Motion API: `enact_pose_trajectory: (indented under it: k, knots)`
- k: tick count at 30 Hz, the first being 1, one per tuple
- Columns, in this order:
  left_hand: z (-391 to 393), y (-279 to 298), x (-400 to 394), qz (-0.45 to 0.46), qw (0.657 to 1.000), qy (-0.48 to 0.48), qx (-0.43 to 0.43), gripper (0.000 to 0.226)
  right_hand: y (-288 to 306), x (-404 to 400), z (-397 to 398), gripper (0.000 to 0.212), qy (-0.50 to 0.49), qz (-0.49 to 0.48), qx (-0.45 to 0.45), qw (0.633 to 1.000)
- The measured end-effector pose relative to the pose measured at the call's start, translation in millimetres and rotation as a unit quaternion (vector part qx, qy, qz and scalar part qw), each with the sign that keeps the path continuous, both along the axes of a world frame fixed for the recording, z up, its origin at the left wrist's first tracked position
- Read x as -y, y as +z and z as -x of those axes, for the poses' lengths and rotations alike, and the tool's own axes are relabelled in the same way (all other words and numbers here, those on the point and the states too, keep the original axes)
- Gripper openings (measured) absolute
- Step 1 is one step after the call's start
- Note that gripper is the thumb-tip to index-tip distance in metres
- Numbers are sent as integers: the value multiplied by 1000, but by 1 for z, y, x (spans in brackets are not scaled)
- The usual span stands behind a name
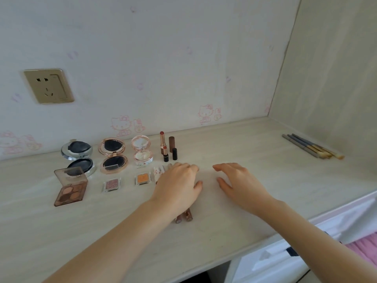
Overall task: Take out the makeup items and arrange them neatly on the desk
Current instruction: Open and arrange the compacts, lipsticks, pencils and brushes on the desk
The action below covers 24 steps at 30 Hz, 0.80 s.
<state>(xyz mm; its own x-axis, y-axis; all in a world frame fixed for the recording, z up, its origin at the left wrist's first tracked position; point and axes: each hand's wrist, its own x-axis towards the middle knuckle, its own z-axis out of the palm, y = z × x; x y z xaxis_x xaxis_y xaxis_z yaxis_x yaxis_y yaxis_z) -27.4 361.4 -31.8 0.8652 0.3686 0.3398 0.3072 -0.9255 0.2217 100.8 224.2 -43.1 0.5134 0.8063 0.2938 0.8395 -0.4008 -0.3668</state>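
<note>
1. Makeup lies in rows on the surface (224, 152): three open compacts (112, 155) at the back, a palette (70, 187) and two small pans (111, 184) in front, and lipsticks (165, 149) standing upright with their caps beside them.
2. Our left hand (179, 180) rests palm down over several tubes (184, 215) lying side by side; the fingers are relaxed and spread, pressing rather than gripping. Only the tube ends show below the wrist and above the knuckles.
3. Our right hand (236, 178) hovers or rests just beside it with loose, straight fingers, holding nothing.
4. Brushes (312, 148) lie together far to the right, well apart from the rest.
5. We judge the task nearly done, with the tubes being squared up.
6. Risks from here: round tubes may roll out of line when the palm lifts; a careless knuckle moving forward could topple the uncapped lipsticks standing just behind the fingers and smear them; a leftward sweep could nudge the orange pan (142, 179) askew.
</note>
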Motion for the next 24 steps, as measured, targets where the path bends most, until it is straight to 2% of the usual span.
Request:
enact_pose_trajectory:
  k: [10,24]
  knots:
    - [-100,10,26,-18,995,-96,-36,29,10,81,-81,39,-113,53,57,991]
    - [-284,-13,90,48,978,-201,-42,41,5,147,-186,38,-242,104,73,962]
